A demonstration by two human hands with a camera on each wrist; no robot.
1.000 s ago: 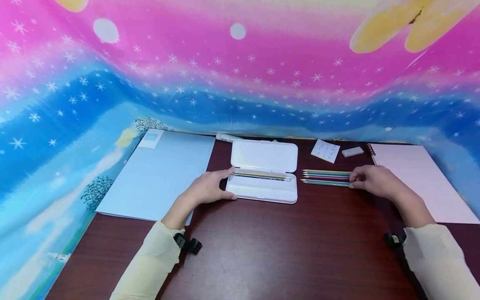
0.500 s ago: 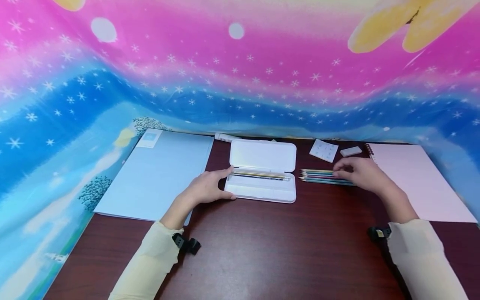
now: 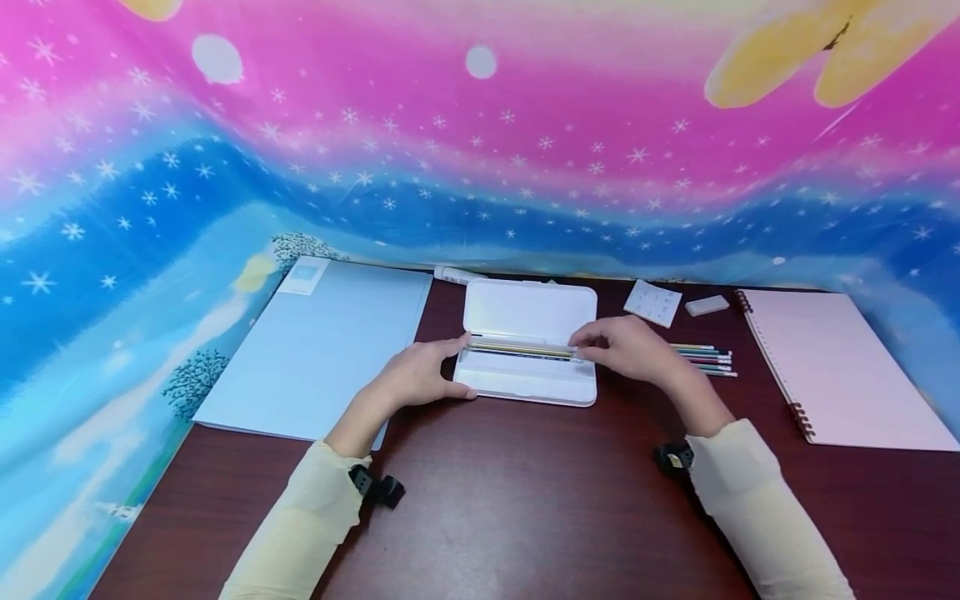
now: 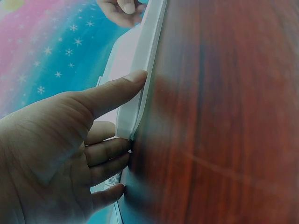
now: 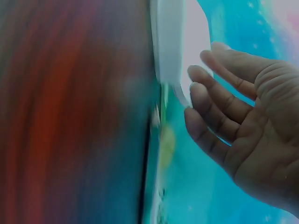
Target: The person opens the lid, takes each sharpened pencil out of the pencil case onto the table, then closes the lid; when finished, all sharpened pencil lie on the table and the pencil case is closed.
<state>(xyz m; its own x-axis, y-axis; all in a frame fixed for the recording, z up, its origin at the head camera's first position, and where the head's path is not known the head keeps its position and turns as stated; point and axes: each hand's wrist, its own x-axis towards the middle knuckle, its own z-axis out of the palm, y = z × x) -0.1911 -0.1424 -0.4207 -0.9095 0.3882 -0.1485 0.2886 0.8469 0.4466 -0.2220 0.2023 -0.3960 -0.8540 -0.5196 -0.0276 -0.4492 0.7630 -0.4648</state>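
Pencil case (image 3: 525,391), white and with its lid swung back, lies on the desk (image 3: 480,500) at the middle of the frame. At its left end the fingers of the left hand (image 3: 416,375) take hold: the thumb presses the front edge, and the others, set apart, rest by the end wall and the hinge side. At its right end the right hand (image 3: 630,346) hangs over the rim, fingers loosely bent and spread in the right wrist view; whether they touch anything cannot be told. Close to these fingertips are the ends of a few pencils (image 3: 517,351), lying lengthwise along the hinge side inside the case.

Just right of the case, more pencils (image 3: 708,361) lie in a row on the desk, partly hidden by the right hand. Behind them, at centre right, are a small square of printed paper (image 3: 652,302) and a white block (image 3: 707,305). A white tube (image 3: 456,276) shows beyond the case. Farther out, a pale blue folder (image 3: 315,350) fills the left, and a pink spiral notebook (image 3: 847,367) the right. A snowflake-patterned cloth (image 3: 525,192) spans the upper frame.
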